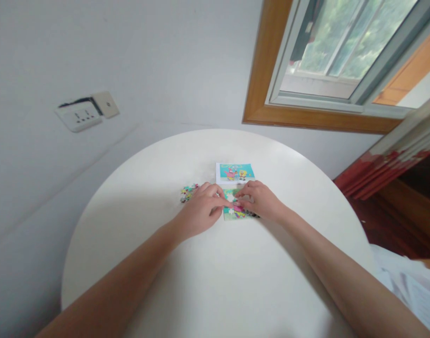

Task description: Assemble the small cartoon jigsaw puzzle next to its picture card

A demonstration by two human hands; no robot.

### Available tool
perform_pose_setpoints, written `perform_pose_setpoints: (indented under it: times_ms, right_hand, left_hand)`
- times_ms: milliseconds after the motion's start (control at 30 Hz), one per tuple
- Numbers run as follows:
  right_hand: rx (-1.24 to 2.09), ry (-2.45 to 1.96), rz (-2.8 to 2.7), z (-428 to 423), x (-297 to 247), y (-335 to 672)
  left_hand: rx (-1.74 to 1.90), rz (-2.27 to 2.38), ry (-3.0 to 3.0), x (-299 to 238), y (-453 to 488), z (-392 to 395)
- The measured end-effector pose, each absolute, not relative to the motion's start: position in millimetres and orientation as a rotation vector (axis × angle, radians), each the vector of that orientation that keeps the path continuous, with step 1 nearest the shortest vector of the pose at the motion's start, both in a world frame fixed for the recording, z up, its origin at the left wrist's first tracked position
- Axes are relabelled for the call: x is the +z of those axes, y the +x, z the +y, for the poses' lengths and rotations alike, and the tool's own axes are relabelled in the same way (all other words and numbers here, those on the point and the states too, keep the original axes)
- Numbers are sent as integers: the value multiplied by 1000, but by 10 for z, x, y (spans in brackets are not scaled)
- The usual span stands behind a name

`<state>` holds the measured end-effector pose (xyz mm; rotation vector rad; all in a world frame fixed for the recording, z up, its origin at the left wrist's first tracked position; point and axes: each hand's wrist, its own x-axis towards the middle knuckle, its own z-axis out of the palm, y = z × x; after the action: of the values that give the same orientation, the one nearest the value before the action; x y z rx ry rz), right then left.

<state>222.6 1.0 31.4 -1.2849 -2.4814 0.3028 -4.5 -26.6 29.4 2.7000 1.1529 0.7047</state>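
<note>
On a round white table (215, 281) lies a small, partly assembled cartoon jigsaw puzzle (232, 213). My left hand (200, 211) and my right hand (260, 199) meet over it, fingertips curled and pressing on its pieces. Which piece each finger holds is too small to tell. A white card with the cartoon reference picture (235, 172) lies just beyond the puzzle. A little heap of loose puzzle pieces (188, 192) sits left of my left hand.
A grey wall with a white power socket (79, 116) stands behind the table. A wood-framed window (327, 70) is at upper right, with a red and cream curtain (394, 162) below it. White cloth (408, 286) shows at the lower right.
</note>
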Motion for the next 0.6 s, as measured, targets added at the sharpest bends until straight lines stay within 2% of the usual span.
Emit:
perform_pose_setpoints:
  times_ms: [200,600]
  right_hand:
    - [336,-1359,-2494,-10,334,2173]
    - [455,-1303,-2345,39,293,2077]
  left_hand:
    - [564,1136,2750,309,7,-334]
    - [572,1168,2789,312,24,-349]
